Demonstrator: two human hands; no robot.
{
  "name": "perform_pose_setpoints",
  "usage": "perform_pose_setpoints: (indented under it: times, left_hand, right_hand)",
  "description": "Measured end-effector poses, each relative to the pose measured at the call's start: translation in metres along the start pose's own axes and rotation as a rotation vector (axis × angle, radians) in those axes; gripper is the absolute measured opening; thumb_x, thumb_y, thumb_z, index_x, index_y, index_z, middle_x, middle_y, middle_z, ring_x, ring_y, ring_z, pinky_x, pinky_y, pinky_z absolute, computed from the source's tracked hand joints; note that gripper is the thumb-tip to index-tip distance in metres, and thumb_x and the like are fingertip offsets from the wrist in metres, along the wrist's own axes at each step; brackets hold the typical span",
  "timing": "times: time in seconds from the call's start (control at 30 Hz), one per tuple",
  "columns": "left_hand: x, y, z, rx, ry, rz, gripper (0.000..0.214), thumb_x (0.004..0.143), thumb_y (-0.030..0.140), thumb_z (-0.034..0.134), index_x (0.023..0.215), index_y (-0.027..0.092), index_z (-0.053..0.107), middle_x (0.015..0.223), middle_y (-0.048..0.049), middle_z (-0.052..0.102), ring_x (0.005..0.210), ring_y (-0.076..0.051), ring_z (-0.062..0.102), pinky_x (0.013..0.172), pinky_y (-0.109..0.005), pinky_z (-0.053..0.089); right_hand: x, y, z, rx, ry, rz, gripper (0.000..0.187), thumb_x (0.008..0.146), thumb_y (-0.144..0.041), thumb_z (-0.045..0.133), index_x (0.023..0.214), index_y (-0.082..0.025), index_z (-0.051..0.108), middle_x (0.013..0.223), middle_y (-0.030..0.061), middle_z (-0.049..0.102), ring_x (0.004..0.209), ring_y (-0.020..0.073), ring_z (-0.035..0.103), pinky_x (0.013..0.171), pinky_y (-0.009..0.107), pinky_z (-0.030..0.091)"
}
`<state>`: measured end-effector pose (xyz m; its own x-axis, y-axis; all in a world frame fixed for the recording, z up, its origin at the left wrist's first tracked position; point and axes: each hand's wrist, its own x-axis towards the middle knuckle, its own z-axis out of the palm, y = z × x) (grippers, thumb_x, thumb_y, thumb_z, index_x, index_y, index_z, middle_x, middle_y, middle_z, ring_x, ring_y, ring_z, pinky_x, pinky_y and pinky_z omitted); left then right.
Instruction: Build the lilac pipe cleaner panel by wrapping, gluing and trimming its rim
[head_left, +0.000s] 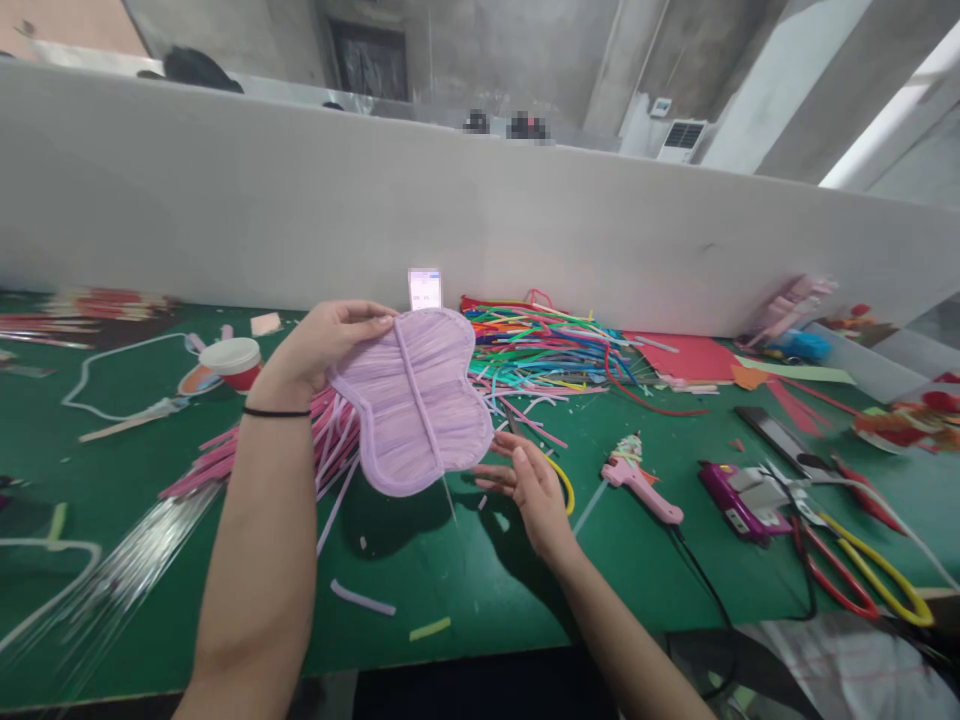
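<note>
In my left hand (330,345) is a lilac butterfly-shaped piece (420,400) that looks made of pipe cleaners, pinched at its upper left edge. A raised strip runs down its middle, and a thin pale stem sticks out below. My right hand (534,492) is just off the piece's lower right edge, fingers apart and holding nothing. Behind that hand, scissors with yellow handles (564,485) are partly hidden. Pink and lilac pipe cleaners (334,440) lie under my left forearm. A short lilac piece (363,599) and a yellow-green scrap (430,629) rest on the green table (480,640).
A pink glue gun (641,488) with a black cord lies to the right, near a purple power strip (742,502) and red-and-yellow-handled scissors (862,570). Multicoloured pipe cleaners (547,345) are heaped behind. A lit phone (425,288) leans on the white partition (300,200). A white-lidded tub (231,360) stands left.
</note>
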<state>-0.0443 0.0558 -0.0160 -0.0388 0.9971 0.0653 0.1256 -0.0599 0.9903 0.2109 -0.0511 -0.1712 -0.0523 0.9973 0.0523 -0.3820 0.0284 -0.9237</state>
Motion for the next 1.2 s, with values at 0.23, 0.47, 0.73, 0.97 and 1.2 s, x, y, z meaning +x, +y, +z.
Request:
perform_pose_setpoints:
  times: [0.23, 0.47, 0.73, 0.97, 1.2]
  left_hand:
    - [0.011, -0.018, 0.047, 0.139, -0.272, 0.061, 0.021, 0.07, 0.034, 0.08, 0.085, 0.019, 0.077, 0.088, -0.0047, 0.075, 0.075, -0.017, 0.066, 0.067, -0.025, 0.049]
    - [-0.009, -0.006, 0.082, -0.145, -0.183, 0.157, 0.038, 0.094, 0.048, 0.055, 0.114, 0.018, 0.066, 0.12, -0.0128, 0.069, 0.088, -0.019, 0.07, 0.071, -0.031, 0.057]
    - [0.004, -0.015, 0.01, 0.951, 0.087, 0.298, 0.028, 0.088, 0.039, 0.058, 0.102, 0.021, 0.073, 0.106, -0.0107, 0.075, 0.103, -0.028, 0.068, 0.095, -0.037, 0.047]
    - [0.032, -0.065, 0.003, 1.196, -0.353, -0.229, 0.015, 0.067, 0.021, 0.083, 0.066, 0.017, 0.069, 0.069, -0.0061, 0.069, 0.08, -0.026, 0.069, 0.075, -0.035, 0.053]
    - [0.033, -0.087, 0.023, 1.172, -0.53, -0.392, 0.037, 0.095, 0.036, 0.063, 0.127, 0.018, 0.06, 0.128, -0.0107, 0.061, 0.108, -0.024, 0.064, 0.089, -0.044, 0.056]
  right_hand:
    - [-0.001, 0.0, 0.002, 0.036, -0.056, 0.072, 0.047, 0.083, -0.06, 0.069, 0.113, -0.023, 0.067, 0.089, 0.0029, 0.076, 0.07, 0.0169, 0.07, 0.065, 0.03, 0.059]
    - [0.004, -0.008, -0.001, 0.2, 0.256, 0.015, 0.048, 0.079, -0.046, 0.076, 0.122, -0.029, 0.063, 0.121, 0.0023, 0.072, 0.106, 0.0201, 0.069, 0.087, 0.033, 0.059]
    - [0.006, -0.007, -0.01, 0.16, 0.401, 0.027, 0.052, 0.076, -0.047, 0.076, 0.122, -0.026, 0.063, 0.124, 0.0051, 0.07, 0.111, 0.021, 0.067, 0.089, 0.033, 0.057]
    - [0.004, 0.001, -0.011, 0.023, 0.334, 0.089, 0.056, 0.074, -0.051, 0.076, 0.12, -0.021, 0.065, 0.118, 0.0071, 0.072, 0.11, 0.0256, 0.066, 0.094, 0.039, 0.054]
    - [0.005, 0.0, -0.011, -0.009, 0.343, 0.122, 0.06, 0.071, -0.052, 0.078, 0.121, -0.02, 0.066, 0.117, 0.008, 0.073, 0.109, 0.0274, 0.067, 0.091, 0.039, 0.055]
